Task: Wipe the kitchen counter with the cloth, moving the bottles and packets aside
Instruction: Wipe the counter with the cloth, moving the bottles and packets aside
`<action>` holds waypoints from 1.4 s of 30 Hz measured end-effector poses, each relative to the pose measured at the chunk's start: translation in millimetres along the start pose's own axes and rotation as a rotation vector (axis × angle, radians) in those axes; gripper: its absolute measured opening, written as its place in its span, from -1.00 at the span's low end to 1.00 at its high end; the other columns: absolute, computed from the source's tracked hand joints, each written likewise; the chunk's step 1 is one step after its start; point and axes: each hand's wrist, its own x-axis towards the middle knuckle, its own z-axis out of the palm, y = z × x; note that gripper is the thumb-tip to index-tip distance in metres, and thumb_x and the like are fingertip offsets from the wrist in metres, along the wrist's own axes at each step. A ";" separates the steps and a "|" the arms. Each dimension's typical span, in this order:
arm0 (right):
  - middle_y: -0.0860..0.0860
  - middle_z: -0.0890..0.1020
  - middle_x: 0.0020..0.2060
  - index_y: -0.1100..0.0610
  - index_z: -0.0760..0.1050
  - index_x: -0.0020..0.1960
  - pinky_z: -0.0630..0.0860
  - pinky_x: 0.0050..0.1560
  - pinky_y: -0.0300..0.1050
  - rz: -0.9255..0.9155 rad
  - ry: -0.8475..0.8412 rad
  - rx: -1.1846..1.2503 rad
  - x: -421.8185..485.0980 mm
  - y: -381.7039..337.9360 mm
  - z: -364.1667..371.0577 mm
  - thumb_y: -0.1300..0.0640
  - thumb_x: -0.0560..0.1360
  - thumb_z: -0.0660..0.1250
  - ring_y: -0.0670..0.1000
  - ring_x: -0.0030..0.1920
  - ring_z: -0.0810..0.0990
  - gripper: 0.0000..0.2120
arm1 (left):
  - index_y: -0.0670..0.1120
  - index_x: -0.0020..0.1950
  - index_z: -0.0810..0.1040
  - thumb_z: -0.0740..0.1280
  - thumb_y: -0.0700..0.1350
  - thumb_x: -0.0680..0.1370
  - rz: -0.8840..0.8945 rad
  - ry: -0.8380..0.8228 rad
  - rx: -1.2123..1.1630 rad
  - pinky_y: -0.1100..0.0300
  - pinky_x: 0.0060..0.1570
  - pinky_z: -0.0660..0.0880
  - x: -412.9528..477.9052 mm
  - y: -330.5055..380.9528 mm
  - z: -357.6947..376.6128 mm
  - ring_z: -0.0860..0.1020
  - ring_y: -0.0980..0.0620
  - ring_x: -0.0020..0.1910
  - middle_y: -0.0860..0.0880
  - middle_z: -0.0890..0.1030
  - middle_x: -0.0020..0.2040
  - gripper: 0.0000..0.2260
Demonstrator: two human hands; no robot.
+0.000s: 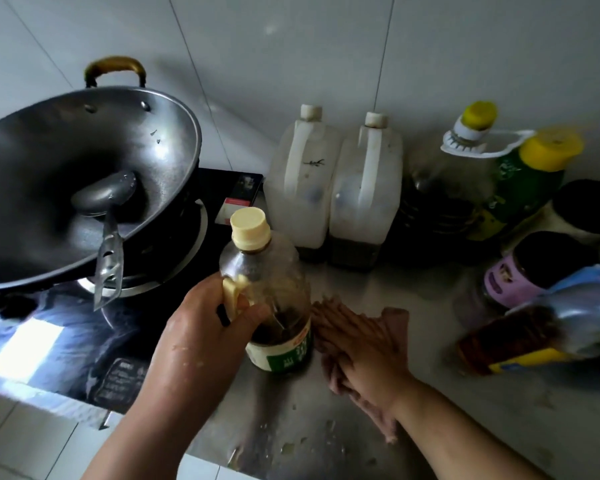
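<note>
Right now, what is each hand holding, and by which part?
The left hand grips the clear plastic bottle with a cream cap by its cream side handle. The right hand lies flat, pressing the pinkish cloth down.

One view only: head-worn, wide-angle. Faces forward and steeply down at the counter (465, 393), close in. Frame layout: the wok (66, 161) fills the upper left, the tiled wall (326, 46) runs across the top, bottles (530, 174) crowd the right edge.
</note>
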 end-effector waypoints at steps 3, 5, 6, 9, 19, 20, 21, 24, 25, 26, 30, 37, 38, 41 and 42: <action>-0.22 -0.15 0.54 -0.18 -0.04 0.54 -0.04 0.52 -0.02 0.110 0.048 -0.203 -18.5 30.8 -2.9 0.00 0.51 0.14 -0.16 0.53 -0.17 -0.35 | 0.00 -0.20 0.51 0.43 0.03 0.41 0.040 -0.020 -0.020 0.21 -0.30 0.44 9.1 4.3 12.6 0.53 0.16 -0.23 0.07 0.56 -0.17 -0.84; -0.18 -0.14 0.55 -0.14 0.04 0.53 -0.03 0.51 -0.01 0.181 0.074 -0.237 -28.5 39.1 -10.1 -0.11 0.48 0.03 -0.13 0.54 -0.16 -0.38 | 0.00 -0.16 0.51 0.41 0.03 0.42 0.074 -0.016 -0.032 0.29 -0.26 0.41 15.6 4.2 21.2 0.51 0.20 -0.17 0.13 0.52 -0.06 -0.85; -0.18 -0.11 0.55 -0.15 0.08 0.52 -0.02 0.51 0.01 0.209 0.105 -0.228 -33.3 41.0 -13.4 -0.14 0.46 -0.07 -0.13 0.54 -0.15 -0.39 | 0.01 -0.12 0.53 0.40 0.04 0.43 0.089 -0.015 -0.033 0.29 -0.22 0.42 18.9 3.9 25.2 0.51 0.21 -0.13 0.15 0.50 0.00 -0.85; -0.24 -0.07 0.53 -0.19 0.16 0.48 0.00 0.51 0.10 0.278 0.159 -0.226 -45.0 47.0 -15.8 -0.13 0.48 -0.14 -0.15 0.53 -0.10 -0.44 | -0.01 -0.04 0.54 0.39 0.04 0.44 0.094 -0.007 -0.041 0.15 -0.08 0.50 28.1 2.8 35.6 0.52 0.12 -0.07 0.12 0.50 0.07 -0.82; -0.16 0.40 0.39 -0.10 0.48 0.28 0.18 0.47 0.08 0.332 0.319 -0.114 -72.3 38.7 -33.2 -0.02 0.45 0.33 -0.08 0.43 0.31 -0.61 | -0.03 0.04 0.46 0.40 -0.06 0.44 0.039 0.013 -0.178 0.03 -0.06 0.56 43.4 -0.7 56.7 0.57 0.03 -0.08 -0.01 0.57 -0.03 -0.78; -0.17 0.44 0.33 -0.10 0.49 0.26 0.21 0.46 0.07 0.337 0.346 -0.064 -74.2 36.2 -36.3 -0.02 0.44 0.37 -0.07 0.38 0.36 -0.62 | -0.01 0.06 0.46 0.40 -0.06 0.45 0.040 0.014 -0.193 0.04 -0.04 0.55 43.0 -1.0 57.6 0.56 0.03 -0.07 0.00 0.57 -0.01 -0.77; -0.19 0.45 0.28 -0.10 0.50 0.25 0.22 0.45 0.03 0.346 0.361 -0.011 -78.1 33.9 -39.2 0.00 0.44 0.40 -0.07 0.34 0.38 -0.62 | 0.00 0.07 0.46 0.40 -0.06 0.45 0.039 0.012 -0.206 0.05 -0.04 0.54 42.0 0.5 58.7 0.55 0.04 -0.06 0.01 0.56 0.00 -0.77; -0.17 0.45 0.24 -0.04 0.49 0.24 0.32 0.38 -0.09 0.404 0.381 0.087 -88.9 28.2 -45.5 0.03 0.45 0.40 -0.06 0.30 0.40 -0.63 | 0.00 0.12 0.46 0.38 0.00 0.45 0.013 -0.014 -0.239 -0.01 0.01 0.56 40.9 1.4 60.6 0.55 0.06 -0.04 0.01 0.57 0.03 -0.73; -0.13 0.47 0.23 -0.02 0.49 0.24 0.36 0.34 -0.11 0.429 0.392 0.099 -91.2 28.5 -46.4 0.04 0.45 0.40 -0.05 0.28 0.42 -0.64 | 0.01 0.13 0.47 0.38 0.04 0.43 -0.001 -0.022 -0.236 -0.04 0.03 0.57 40.5 1.1 60.2 0.56 0.06 -0.03 0.01 0.58 0.04 -0.69; -0.10 0.51 0.21 -0.01 0.50 0.23 0.39 0.30 -0.12 0.455 0.414 0.106 -94.3 28.4 -47.9 0.05 0.45 0.40 -0.05 0.26 0.44 -0.65 | 0.01 0.14 0.47 0.37 0.08 0.40 -0.008 -0.028 -0.225 -0.06 0.04 0.57 40.0 -0.1 60.9 0.57 0.04 -0.01 0.01 0.59 0.05 -0.65; -0.08 0.63 0.02 -0.02 0.55 0.06 0.50 0.06 -0.13 0.651 0.559 0.146 -106.8 24.8 -54.8 0.03 0.48 0.37 -0.04 0.07 0.58 -0.84 | 0.00 0.23 0.44 0.34 0.12 0.32 -0.003 -0.026 -0.184 -0.09 0.08 0.56 34.4 -4.4 63.2 0.58 -0.02 0.08 -0.03 0.58 0.13 -0.50; 0.20 0.55 -0.09 0.25 0.45 -0.03 0.37 -0.18 -0.13 0.958 0.980 0.323 -119.7 29.9 -59.2 0.00 0.35 0.52 0.16 -0.13 0.54 -0.59 | 0.02 0.29 0.39 0.40 0.03 0.33 0.027 -0.063 -0.173 -0.07 0.11 0.54 27.6 -7.3 67.3 0.55 -0.04 0.16 -0.05 0.54 0.20 -0.47; 0.24 0.54 -0.02 0.29 0.46 0.03 0.42 -0.11 -0.12 0.981 0.996 0.350 -119.3 32.6 -60.0 -0.06 0.30 0.55 0.19 -0.07 0.56 -0.47 | 0.01 0.28 0.39 0.40 0.01 0.34 0.027 -0.063 -0.175 -0.04 0.11 0.54 27.3 -8.3 67.3 0.56 -0.04 0.14 -0.05 0.55 0.19 -0.48; 0.24 0.52 0.12 0.24 0.36 0.25 0.55 0.12 0.09 0.972 1.047 0.449 -114.8 47.2 -59.2 -0.31 0.16 0.54 0.20 0.08 0.57 -0.10 | 0.02 0.26 0.40 0.38 0.08 0.30 0.022 -0.074 -0.173 -0.05 0.10 0.56 27.4 -14.5 67.4 0.57 -0.03 0.10 -0.05 0.55 0.17 -0.46; 0.22 0.50 0.15 0.20 0.31 0.29 0.53 0.16 0.15 0.956 1.060 0.472 -113.0 43.4 -64.6 -0.25 0.15 0.57 0.19 0.12 0.55 -0.09 | 0.03 0.27 0.40 0.36 0.11 0.29 0.017 -0.087 -0.170 -0.06 0.09 0.57 26.9 -15.7 67.5 0.57 -0.02 0.10 -0.05 0.55 0.18 -0.44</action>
